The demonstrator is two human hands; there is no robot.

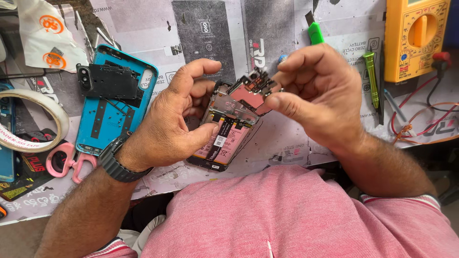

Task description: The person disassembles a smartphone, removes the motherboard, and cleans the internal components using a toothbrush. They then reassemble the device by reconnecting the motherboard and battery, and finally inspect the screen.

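Paper-covered bench bears cover, multimeter, tape.

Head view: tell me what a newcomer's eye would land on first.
At centre, the opened phone with its pink battery exposed, gripped by the left hand while the right hand pinches a small metal part at its top end. Left of it lies the blue back cover. A yellow multimeter sits top right.
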